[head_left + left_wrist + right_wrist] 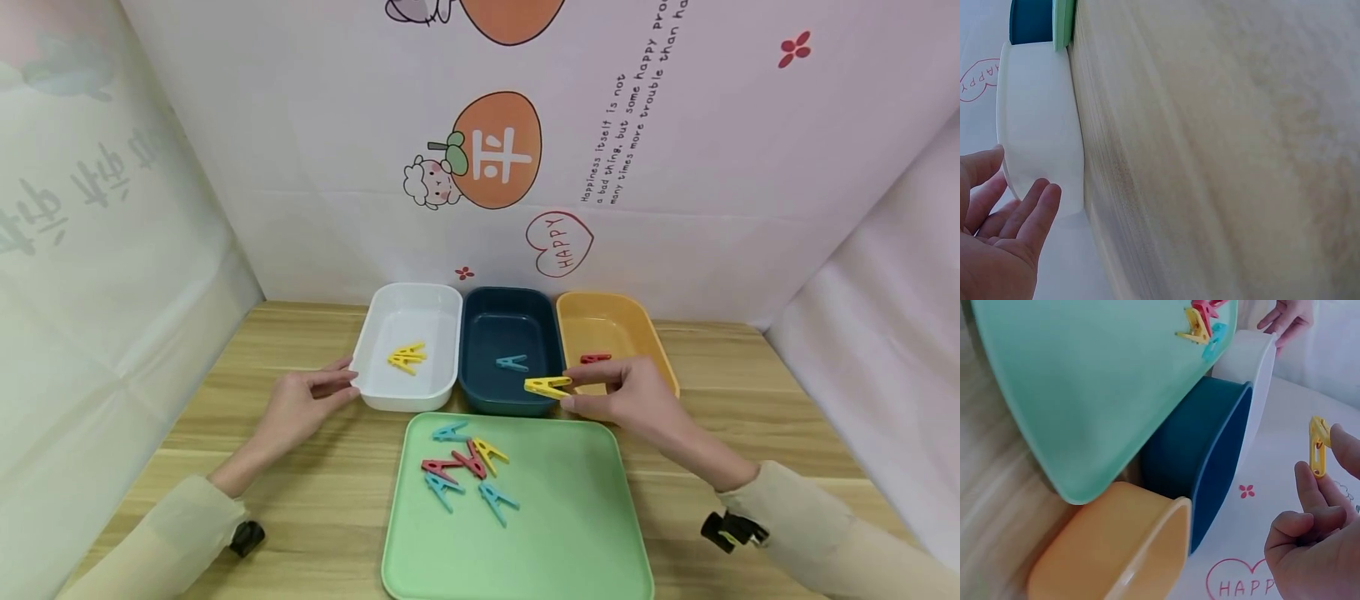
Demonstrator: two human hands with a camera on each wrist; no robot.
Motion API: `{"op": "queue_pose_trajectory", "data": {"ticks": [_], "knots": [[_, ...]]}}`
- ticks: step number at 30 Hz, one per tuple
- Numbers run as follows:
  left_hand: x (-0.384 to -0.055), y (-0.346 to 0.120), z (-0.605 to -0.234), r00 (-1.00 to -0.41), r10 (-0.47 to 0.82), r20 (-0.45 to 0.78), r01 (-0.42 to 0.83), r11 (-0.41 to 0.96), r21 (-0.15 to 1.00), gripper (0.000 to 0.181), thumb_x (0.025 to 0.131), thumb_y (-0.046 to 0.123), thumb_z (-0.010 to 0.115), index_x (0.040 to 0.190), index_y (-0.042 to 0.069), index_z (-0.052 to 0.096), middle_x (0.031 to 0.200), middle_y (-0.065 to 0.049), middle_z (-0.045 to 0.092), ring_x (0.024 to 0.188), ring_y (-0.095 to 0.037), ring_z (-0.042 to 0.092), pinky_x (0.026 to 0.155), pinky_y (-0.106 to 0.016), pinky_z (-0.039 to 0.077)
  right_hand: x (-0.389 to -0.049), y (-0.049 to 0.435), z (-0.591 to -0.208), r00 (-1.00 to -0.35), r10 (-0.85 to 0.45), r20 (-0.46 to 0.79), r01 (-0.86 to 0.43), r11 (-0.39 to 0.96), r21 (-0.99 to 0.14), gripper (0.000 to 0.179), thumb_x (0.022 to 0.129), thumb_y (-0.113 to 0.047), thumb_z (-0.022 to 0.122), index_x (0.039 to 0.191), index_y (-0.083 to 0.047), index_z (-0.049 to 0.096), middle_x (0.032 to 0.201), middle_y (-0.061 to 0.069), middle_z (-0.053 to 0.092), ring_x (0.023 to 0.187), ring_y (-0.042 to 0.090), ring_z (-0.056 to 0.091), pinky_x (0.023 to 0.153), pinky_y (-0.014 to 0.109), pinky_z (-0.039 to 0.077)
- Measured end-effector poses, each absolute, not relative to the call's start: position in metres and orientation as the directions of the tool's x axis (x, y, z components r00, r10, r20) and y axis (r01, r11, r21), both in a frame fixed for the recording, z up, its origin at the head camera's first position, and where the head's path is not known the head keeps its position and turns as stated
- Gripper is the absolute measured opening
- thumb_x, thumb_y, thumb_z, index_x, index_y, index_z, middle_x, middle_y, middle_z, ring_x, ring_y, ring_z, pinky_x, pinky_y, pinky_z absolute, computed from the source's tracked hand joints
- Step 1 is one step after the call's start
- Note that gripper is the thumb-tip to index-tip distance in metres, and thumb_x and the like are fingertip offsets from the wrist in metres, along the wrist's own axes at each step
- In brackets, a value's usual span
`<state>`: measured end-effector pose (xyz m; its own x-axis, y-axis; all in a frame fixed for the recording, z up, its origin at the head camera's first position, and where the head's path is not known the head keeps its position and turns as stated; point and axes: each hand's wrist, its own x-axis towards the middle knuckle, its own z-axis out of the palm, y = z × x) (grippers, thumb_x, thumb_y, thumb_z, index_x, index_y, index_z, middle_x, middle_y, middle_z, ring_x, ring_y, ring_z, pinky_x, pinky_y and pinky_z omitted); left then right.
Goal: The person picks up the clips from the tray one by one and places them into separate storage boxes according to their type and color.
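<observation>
Yellow plastic makes up the small clothespin (546, 386) that we see in the right hand (637, 396), its thumb and fingertips pinched on one end of it. We find this clothespin raised at the near right corner of the dark blue rectangular plastic bin (510, 333), with its open prongs pointing left. The left hand (296, 408) touches the left end of the white rectangular plastic bin (408, 403), its thumb near the rim and its fingers slightly apart against the wall. We count two yellow plastic clothespins (407, 358) inside the white bin, one light blue plastic clothespin (512, 363) in the dark blue bin, and one red plastic clothespin (595, 358) in the orange-yellow rectangular plastic bin (611, 333) on the right. The three bins stand side by side at the far part of the wood-grain table (322, 500). Just nearer to us lies a pale green tray with rounded corners (562, 517); on its far left part we see three light blue clothespins (497, 502), two red ones and one yellow one, some touching. Behind the bins hangs a white printed cloth (300, 167).
</observation>
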<state>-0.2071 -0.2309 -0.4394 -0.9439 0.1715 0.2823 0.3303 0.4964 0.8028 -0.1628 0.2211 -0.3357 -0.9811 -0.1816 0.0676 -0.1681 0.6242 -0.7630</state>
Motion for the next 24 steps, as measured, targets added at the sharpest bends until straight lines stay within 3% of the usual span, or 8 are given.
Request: {"op": "queue_pose_trajectory", "data": {"ticks": [15,24], "knots": [[-0.208,-0.230,-0.439,-0.937,0.177,0.302,0.350,0.496,0.795,0.028,0.095,0.008,0.081,0.119,-0.006,0.076,0.140,-0.020,0.064,0.113,-0.034,0.072,0.082,-0.017,0.058,-0.193,0.189,-0.322,-0.977,-0.208,0.052,-0.170,0.603,-0.780,0.034,0.087,-0.022,0.090,0.118,-0.008,0.082,0.110,0.010,0.079,0.065,0.029,0.045,0.047,0.026,0.026],[-0.207,-0.230,-0.438,-0.937,0.175,0.303,0.350,0.487,0.801,0.027,0.094,0.005,0.082,0.118,-0.007,0.077,0.139,-0.019,0.064,0.112,-0.033,0.072,0.082,-0.017,0.058,-0.210,0.168,-0.318,-0.969,-0.242,0.055,-0.198,0.618,-0.761,0.037,0.088,-0.022,0.089,0.122,-0.008,0.080,0.114,0.010,0.078,0.095,0.027,0.061,0.056,0.027,0.045]]}}
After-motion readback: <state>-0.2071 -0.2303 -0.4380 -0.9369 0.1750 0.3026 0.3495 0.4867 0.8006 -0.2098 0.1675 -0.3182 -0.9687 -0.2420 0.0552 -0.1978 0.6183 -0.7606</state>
